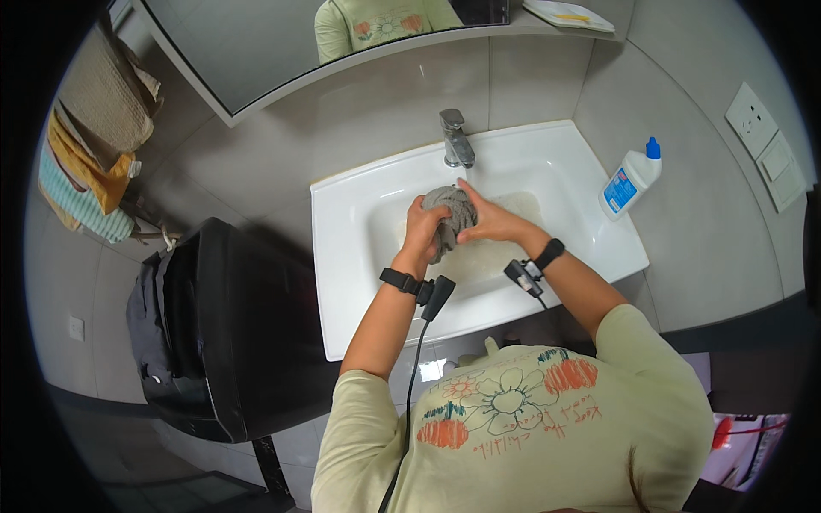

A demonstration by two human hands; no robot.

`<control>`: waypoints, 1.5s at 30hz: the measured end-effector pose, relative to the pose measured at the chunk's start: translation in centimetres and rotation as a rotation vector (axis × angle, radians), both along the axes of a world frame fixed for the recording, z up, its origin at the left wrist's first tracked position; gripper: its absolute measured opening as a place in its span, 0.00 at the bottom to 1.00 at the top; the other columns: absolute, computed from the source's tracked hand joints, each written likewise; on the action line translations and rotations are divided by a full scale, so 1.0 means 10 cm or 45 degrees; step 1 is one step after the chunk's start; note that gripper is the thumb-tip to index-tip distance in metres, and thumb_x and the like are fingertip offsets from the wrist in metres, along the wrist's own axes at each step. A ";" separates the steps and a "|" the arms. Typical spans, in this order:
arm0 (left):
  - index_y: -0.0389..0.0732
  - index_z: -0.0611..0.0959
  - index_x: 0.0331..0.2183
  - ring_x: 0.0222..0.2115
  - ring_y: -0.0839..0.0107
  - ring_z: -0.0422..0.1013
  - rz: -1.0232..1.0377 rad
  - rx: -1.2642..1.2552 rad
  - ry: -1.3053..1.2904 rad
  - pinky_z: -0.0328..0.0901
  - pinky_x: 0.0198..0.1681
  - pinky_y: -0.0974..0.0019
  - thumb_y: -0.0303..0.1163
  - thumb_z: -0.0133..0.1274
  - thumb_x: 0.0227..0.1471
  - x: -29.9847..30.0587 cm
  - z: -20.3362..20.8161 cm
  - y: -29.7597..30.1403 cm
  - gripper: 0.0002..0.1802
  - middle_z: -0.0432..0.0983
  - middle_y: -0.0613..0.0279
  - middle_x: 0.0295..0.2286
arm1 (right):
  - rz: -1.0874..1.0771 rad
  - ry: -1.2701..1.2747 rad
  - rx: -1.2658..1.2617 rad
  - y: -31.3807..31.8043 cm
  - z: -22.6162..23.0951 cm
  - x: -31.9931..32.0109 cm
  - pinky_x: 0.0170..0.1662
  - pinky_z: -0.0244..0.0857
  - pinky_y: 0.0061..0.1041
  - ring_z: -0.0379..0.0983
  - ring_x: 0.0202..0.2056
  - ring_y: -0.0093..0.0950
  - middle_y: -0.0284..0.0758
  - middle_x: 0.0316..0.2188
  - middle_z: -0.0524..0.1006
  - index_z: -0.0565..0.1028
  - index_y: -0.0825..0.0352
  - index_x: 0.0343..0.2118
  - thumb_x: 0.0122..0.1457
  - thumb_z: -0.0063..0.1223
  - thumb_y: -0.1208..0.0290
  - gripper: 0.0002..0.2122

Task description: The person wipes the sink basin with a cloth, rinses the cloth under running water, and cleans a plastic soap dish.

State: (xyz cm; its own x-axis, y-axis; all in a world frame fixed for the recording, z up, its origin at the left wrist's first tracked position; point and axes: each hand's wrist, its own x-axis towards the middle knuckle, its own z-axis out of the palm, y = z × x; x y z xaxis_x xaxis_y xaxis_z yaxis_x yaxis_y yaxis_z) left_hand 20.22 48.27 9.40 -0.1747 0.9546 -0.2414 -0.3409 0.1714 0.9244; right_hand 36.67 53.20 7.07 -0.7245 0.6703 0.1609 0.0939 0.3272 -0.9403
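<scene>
A bunched grey cloth (pixel 451 214) is held between my two hands over the white sink (pixel 342 256), just in front of the chrome faucet (pixel 456 141). My left hand (pixel 421 226) wraps its left side, fingers curled against the folds. From the right, my right hand (pixel 494 221) cups the cloth, its thumb and fingers spread around the edge. Some of the fingertips are hidden by the cloth. Cloudy, pale water (pixel 496 256) lies in the basin below.
A white bottle with a blue cap (pixel 630 179) stands on the sink's right rim. At the left is a black appliance-like box (pixel 265 333) with dark fabric on it. Towels (pixel 107 111) hang at upper left. A mirror (pixel 282 43) and shelf overhang the back.
</scene>
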 end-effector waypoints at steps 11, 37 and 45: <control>0.35 0.71 0.46 0.39 0.68 0.67 -0.135 -0.038 -0.103 0.61 0.45 0.64 0.59 0.46 0.48 -0.51 -0.38 -0.03 0.37 0.71 0.60 0.36 | -0.184 0.393 -0.719 0.06 0.08 -0.33 0.43 0.64 0.25 0.69 0.38 0.24 0.32 0.36 0.73 0.70 0.69 0.41 0.44 0.61 0.76 0.19; 0.32 0.65 0.44 0.37 0.55 0.71 -0.575 0.087 1.555 0.67 0.38 0.62 0.39 0.65 0.32 0.13 -0.62 -0.22 0.39 0.73 0.47 0.34 | -0.308 -0.660 -0.031 0.39 -0.47 -0.03 0.42 0.65 0.28 0.71 0.37 0.33 0.45 0.38 0.74 0.71 0.70 0.41 0.46 0.54 0.54 0.25; 0.31 0.66 0.43 0.32 0.56 0.73 -0.417 0.202 2.087 0.68 0.31 0.58 0.36 0.62 0.33 0.20 -0.70 -0.28 0.35 0.74 0.48 0.28 | -0.308 -0.643 -0.896 0.24 -0.39 -0.10 0.37 0.69 0.40 0.72 0.37 0.36 0.42 0.40 0.72 0.69 0.71 0.43 0.52 0.48 0.55 0.23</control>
State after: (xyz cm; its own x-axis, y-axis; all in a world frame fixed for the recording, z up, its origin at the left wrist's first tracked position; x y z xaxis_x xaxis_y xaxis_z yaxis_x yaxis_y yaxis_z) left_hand 22.23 45.49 2.44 0.0707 0.9945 0.0773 0.9624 -0.0884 0.2570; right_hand 35.67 55.61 3.19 -0.4239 0.6367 -0.6441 0.5418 -0.3916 -0.7437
